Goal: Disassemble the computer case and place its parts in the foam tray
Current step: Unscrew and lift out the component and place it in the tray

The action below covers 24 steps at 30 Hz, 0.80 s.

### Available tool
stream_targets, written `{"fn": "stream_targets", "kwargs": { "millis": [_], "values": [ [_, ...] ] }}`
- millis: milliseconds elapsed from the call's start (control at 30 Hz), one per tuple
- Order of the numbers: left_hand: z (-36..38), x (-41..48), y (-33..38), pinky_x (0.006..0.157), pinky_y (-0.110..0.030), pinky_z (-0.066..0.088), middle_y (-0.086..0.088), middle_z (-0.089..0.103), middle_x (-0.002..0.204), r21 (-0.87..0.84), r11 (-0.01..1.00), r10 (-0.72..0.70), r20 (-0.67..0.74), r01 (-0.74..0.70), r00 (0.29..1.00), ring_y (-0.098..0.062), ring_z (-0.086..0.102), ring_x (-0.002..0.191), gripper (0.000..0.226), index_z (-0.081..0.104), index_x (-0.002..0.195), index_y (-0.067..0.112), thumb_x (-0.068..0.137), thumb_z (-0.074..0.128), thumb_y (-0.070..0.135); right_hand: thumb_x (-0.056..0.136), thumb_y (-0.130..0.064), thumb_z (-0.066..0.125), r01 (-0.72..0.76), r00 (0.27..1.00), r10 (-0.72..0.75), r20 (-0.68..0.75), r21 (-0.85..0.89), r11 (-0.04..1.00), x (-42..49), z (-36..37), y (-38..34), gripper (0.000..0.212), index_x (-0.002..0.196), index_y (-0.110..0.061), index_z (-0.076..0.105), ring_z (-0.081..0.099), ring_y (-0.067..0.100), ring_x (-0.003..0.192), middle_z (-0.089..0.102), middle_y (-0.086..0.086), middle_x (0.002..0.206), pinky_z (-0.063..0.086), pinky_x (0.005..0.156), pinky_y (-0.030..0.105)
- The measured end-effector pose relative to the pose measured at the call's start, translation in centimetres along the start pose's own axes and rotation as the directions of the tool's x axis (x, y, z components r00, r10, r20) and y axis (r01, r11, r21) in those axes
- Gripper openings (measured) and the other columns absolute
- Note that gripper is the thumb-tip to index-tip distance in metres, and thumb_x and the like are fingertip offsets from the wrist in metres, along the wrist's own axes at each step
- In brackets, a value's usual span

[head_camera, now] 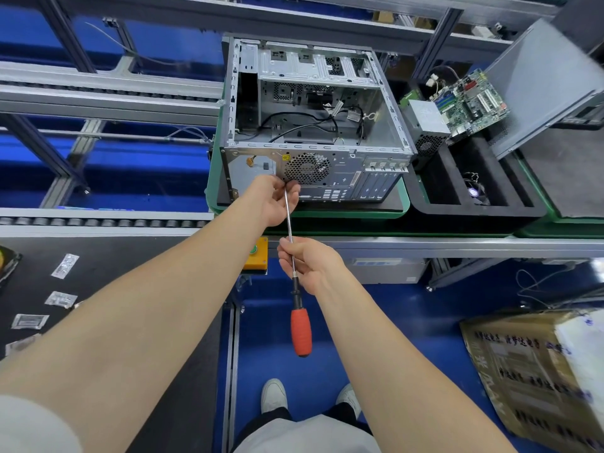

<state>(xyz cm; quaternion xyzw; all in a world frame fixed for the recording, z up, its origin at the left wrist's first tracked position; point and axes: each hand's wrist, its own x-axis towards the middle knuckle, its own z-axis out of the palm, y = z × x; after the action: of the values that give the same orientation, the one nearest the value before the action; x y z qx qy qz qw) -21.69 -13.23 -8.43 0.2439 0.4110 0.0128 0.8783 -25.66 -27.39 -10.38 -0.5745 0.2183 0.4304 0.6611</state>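
- Our left hand [277, 201] pinches the tip end of the screwdriver [295, 273] against the computer case [310, 125], just below its rear fan grille [307, 168].
- Our right hand [307, 263] is clamped round the steel shaft — the orange handle hangs free below.
- The case sits open on a green pallet [403, 204], rear panel at its near edge.
- The foam tray [438, 181] (black) lies just right of it, with the motherboard [470, 99] and power supply [428, 122] at its far end.

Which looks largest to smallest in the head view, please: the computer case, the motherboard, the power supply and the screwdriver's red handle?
1. Computer case, clearly largest.
2. Motherboard.
3. Power supply, close to the motherboard, so unsure.
4. Red handle, smallest, despite being nearer the camera.
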Motion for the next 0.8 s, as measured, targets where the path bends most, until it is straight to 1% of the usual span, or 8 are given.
{"fn": "stream_targets", "kwargs": {
  "millis": [100,267,367,500,567,667,733,800],
  "values": [
    [0.3,0.0,-0.3,0.057,-0.022,0.054,-0.009,0.069,0.059,-0.010,1.000,-0.005,-0.044,0.005,0.999,-0.016,0.064,0.064,0.025,0.062,0.092,-0.002,0.102,0.043,0.011,0.094,-0.003,0.077,0.000,1.000,0.000,0.000,-0.009,1.000,0.1,-0.3,0.3,0.015,0.108,-0.003,0.072,0.072,0.011,0.059,0.078,0.007,0.074,0.062,0.062,0.025],
    [0.0,0.3,-0.8,0.053,-0.019,0.054,-0.008,0.069,0.057,-0.033,0.998,0.047,-0.086,-0.050,0.995,-0.014,0.064,0.053,0.026,0.060,0.087,0.000,0.101,0.041,0.012,0.094,-0.004,0.077,-0.003,1.000,0.003,0.000,-0.041,0.999,0.7,-1.0,0.8,0.012,0.105,-0.005,0.073,0.072,0.011,0.058,0.077,0.007,0.074,0.063,0.063,0.025],
    [-0.4,0.4,-1.4,0.055,-0.020,0.057,-0.011,0.072,0.069,-0.070,0.994,0.079,-0.103,-0.086,0.992,-0.017,0.067,0.061,0.023,0.059,0.087,0.000,0.101,0.043,0.011,0.094,-0.004,0.077,0.017,1.000,-0.016,0.007,-0.086,0.996,1.0,-1.6,1.2,0.011,0.104,-0.005,0.073,0.072,0.013,0.064,0.078,0.007,0.079,0.063,0.067,0.027],
    [-0.7,0.6,-2.9,0.058,-0.023,0.060,-0.012,0.074,0.068,-0.067,0.995,0.074,-0.056,-0.078,0.996,-0.020,0.071,0.073,0.020,0.061,0.093,-0.002,0.102,0.046,0.008,0.091,-0.002,0.079,0.114,0.993,-0.115,-0.011,-0.084,0.990,1.3,-2.6,1.9,0.016,0.106,-0.005,0.074,0.076,0.017,0.074,0.080,0.011,0.089,0.063,0.071,0.029],
    [-0.3,0.6,-3.9,0.062,-0.023,0.062,-0.013,0.076,0.072,-0.030,0.998,0.051,-0.021,-0.052,0.998,-0.020,0.072,0.077,0.018,0.062,0.094,-0.002,0.101,0.049,0.007,0.090,-0.001,0.080,0.189,0.981,-0.190,-0.026,-0.048,0.981,1.3,-3.3,2.2,0.014,0.102,-0.004,0.073,0.076,0.021,0.076,0.080,0.014,0.091,0.064,0.073,0.032],
    [1.2,0.7,-6.1,0.072,-0.025,0.063,-0.013,0.076,0.079,0.077,0.997,-0.003,0.052,-0.001,0.999,-0.020,0.074,0.081,0.013,0.064,0.100,-0.003,0.099,0.053,0.004,0.091,-0.003,0.080,0.321,0.942,-0.319,-0.101,0.003,0.947,1.5,-4.8,2.0,0.010,0.099,-0.003,0.073,0.076,0.025,0.078,0.079,0.018,0.091,0.065,0.076,0.035],
    [2.9,0.9,-7.7,0.068,-0.025,0.062,-0.011,0.076,0.081,0.187,0.982,-0.041,0.080,0.025,0.996,-0.018,0.073,0.079,0.014,0.066,0.102,-0.004,0.096,0.055,0.002,0.094,-0.005,0.078,0.399,0.905,-0.388,-0.175,0.030,0.916,1.7,-6.2,1.2,0.009,0.101,-0.003,0.073,0.077,0.025,0.075,0.079,0.017,0.089,0.065,0.073,0.036],
    [5.1,1.3,-9.3,0.065,-0.025,0.061,-0.011,0.076,0.090,0.313,0.949,-0.065,0.096,0.032,0.993,-0.016,0.072,0.077,0.013,0.066,0.102,0.000,0.094,0.057,0.003,0.096,-0.007,0.076,0.460,0.867,-0.432,-0.247,0.063,0.886,2.0,-8.0,0.2,0.008,0.103,-0.003,0.072,0.076,0.024,0.073,0.080,0.015,0.088,0.065,0.072,0.038]
  ]
}}
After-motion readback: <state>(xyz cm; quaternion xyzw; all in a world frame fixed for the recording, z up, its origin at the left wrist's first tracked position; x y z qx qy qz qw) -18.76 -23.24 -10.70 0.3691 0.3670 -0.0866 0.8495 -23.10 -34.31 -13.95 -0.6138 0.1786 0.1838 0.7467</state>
